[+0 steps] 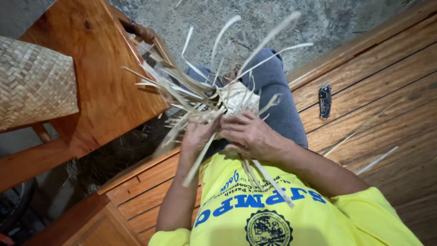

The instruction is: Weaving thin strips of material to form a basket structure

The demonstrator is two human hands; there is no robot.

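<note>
Head view: half-woven palm-strip piece (236,98) at centre, held above the lap, over grey trouser legs (273,82). Small plaited patch at its core, with loose strip ends (182,82) fanning out toward 10, 12 and 1 o'clock and a few hanging toward 6 o'clock across a yellow shirt (291,218).

Left hand (198,134) at 7 o'clock of the patch, fingers closed around a bundle of strips. Right hand (248,134) at 5 o'clock, touching the left, fingers curled and pinching the patch's lower edge.

Probably very light, dry and springy; thin strips apt to crease, split or slip out of the plait if tugged. Best held at the woven patch or close to it, not by the free ends.

At 3 o'clock, well apart, a folded pocket knife (324,101) on a slatted wooden counter (387,68), with stray strips (375,161) lying at 4 o'clock. At 9 o'clock, a finished woven basket (32,82) resting on a polished wooden counter (104,82). Concrete floor (318,18) at 12 o'clock.
</note>
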